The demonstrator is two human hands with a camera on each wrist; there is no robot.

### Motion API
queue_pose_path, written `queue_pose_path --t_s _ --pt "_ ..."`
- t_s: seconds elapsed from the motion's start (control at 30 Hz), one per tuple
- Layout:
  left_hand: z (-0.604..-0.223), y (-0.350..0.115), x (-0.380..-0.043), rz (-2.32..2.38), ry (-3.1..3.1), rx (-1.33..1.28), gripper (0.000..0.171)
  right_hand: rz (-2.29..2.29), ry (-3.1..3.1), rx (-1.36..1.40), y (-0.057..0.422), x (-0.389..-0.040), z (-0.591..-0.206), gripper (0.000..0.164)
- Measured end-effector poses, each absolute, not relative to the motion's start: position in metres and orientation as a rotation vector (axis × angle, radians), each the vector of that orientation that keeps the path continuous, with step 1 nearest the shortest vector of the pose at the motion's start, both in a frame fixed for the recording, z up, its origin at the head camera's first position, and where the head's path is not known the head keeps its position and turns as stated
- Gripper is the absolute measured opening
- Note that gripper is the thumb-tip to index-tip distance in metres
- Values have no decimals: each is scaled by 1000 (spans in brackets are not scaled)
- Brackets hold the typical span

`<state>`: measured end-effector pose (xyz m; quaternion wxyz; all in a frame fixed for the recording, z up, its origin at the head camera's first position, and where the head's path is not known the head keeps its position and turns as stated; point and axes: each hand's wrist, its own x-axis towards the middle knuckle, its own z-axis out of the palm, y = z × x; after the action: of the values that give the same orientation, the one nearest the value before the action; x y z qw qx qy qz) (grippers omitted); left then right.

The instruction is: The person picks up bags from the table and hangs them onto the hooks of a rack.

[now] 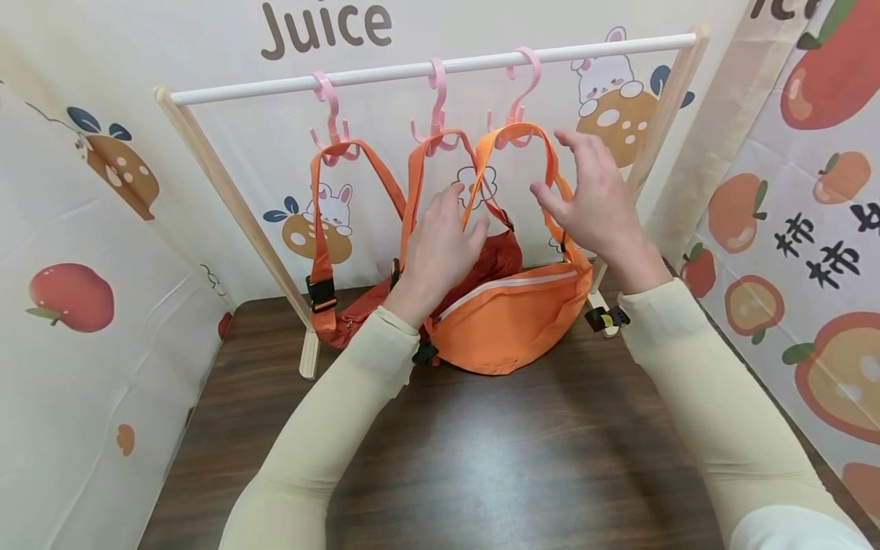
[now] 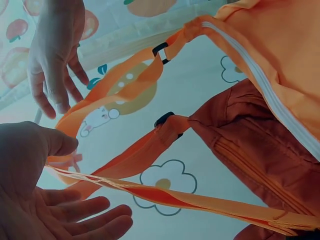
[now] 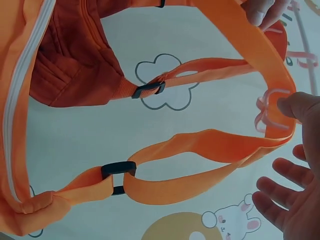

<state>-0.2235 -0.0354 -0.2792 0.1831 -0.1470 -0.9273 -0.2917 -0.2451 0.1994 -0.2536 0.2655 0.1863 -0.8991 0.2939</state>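
A bright orange waist bag (image 1: pixel 509 328) with a white zip hangs by its strap (image 1: pixel 486 153) from the rightmost pink hook (image 1: pixel 528 84), its lower edge close over the table. My left hand (image 1: pixel 440 248) is beside the left run of that strap, fingers spread; in the left wrist view the strap passes between thumb and fingers without being gripped. To the right of the loop is my right hand (image 1: pixel 596 191), thumb and fingers apart. Its thumb overlaps the strap near the hook in the right wrist view. Behind hang darker red waist bags (image 1: pixel 502 256), partly hidden by my left hand and the orange bag.
A white rail (image 1: pixel 385 74) on a wooden stand spans the back of the brown table (image 1: pixel 495 458). The middle hook (image 1: pixel 438 99) and left hook (image 1: pixel 331 107) carry orange straps. A black buckle (image 1: pixel 608 318) shows by the right stand foot. Fruit-printed cloth surrounds the table.
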Motion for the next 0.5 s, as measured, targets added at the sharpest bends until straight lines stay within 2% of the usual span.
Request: queue_pose_path --t_s 0.5 --pt "-287 -46 -196 -746 -2363 -596 55 716 -2270 645 199 -214 -267 65"
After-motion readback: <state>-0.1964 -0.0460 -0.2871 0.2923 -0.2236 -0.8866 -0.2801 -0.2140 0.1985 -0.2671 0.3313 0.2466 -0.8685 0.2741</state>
